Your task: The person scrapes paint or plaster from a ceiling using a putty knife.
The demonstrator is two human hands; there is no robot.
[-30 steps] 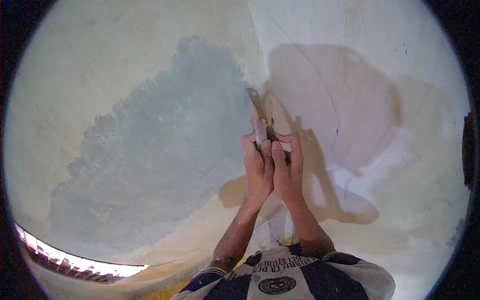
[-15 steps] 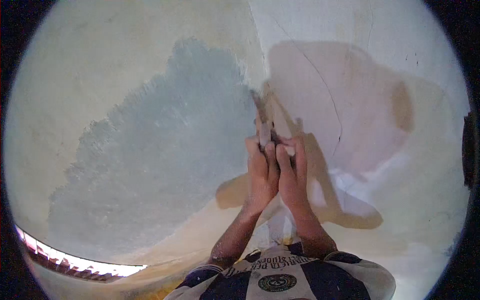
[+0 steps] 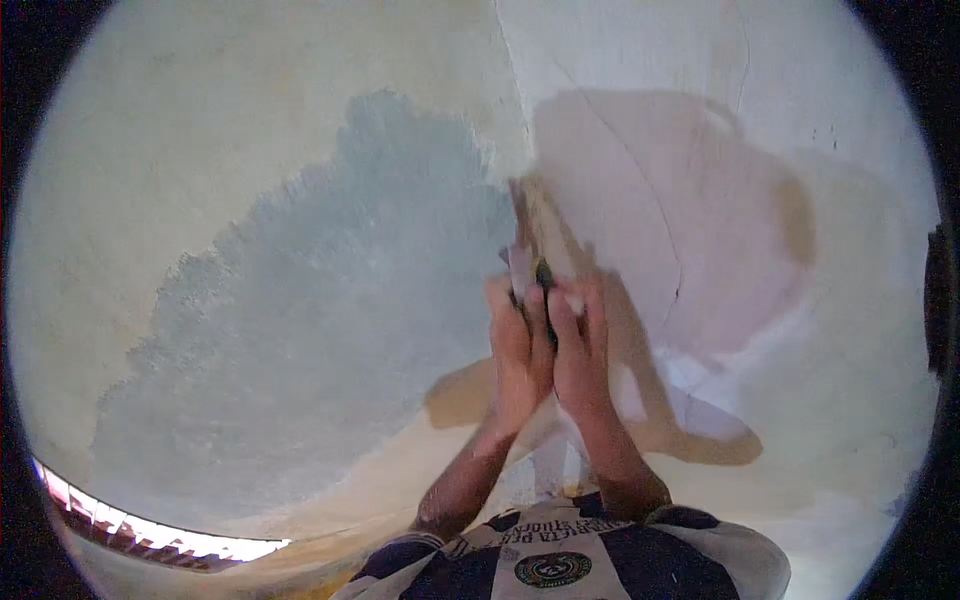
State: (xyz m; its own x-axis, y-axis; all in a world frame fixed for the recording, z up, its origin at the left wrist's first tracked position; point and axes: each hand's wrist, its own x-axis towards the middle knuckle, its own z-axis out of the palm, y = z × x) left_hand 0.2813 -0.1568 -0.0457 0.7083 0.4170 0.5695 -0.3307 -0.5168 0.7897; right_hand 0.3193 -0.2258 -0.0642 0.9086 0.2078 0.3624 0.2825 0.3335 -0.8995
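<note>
Both my hands are raised side by side in front of the wall, thumbs nearly touching. My left hand (image 3: 515,335) is closed around the pale handle of a paintbrush (image 3: 519,262). The dark bristles point up at the right border of a grey-blue painted patch (image 3: 340,310). Close against it, my right hand (image 3: 580,335) has its fingers curled. A small dark object (image 3: 544,275) shows between the hands, and I cannot make out what it is or whether the right hand grips it.
The cream wall (image 3: 180,130) meets a paler stretch of wall with a thin crack (image 3: 655,195) to the right. My shadow (image 3: 670,220) falls across that side. A bright slatted opening (image 3: 150,530) lies at lower left, and a dark object (image 3: 938,300) at the right edge.
The brush has shifted slightly, its bristles now more upright near the patch's right border. Both hands stay together in almost the same place.
</note>
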